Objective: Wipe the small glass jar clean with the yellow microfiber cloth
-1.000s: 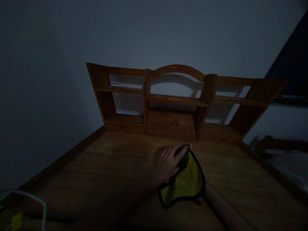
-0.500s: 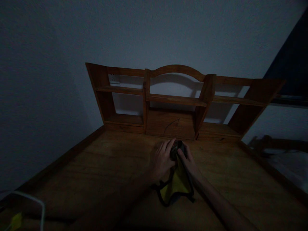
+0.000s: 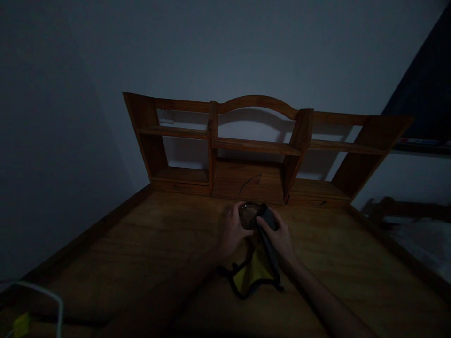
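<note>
My left hand (image 3: 233, 231) is wrapped around the left side of a round, see-through glass vessel (image 3: 248, 217), which looks like a small bowl or cup; its exact kind is unclear in the dim light. My right hand (image 3: 280, 237) grips a grey and yellow cloth (image 3: 258, 271) with black edging, thumb on top and fingers behind. The bunched grey part of the cloth lies against the glass's right side. Below the hands the cloth hangs down onto the desk top, its yellow face showing.
A wooden desk (image 3: 148, 244) spreads under the hands. Along its back stands a wooden shelf unit (image 3: 257, 147) against the wall. A white cable or tube (image 3: 42, 292) and a yellow item (image 3: 21, 324) are at the lower left. A socket (image 3: 165, 116) shows behind the shelf.
The glass has turned and come further out of the cloth, so more of its round rim shows on the left. My right hand has shifted slightly right with the bunched cloth.
</note>
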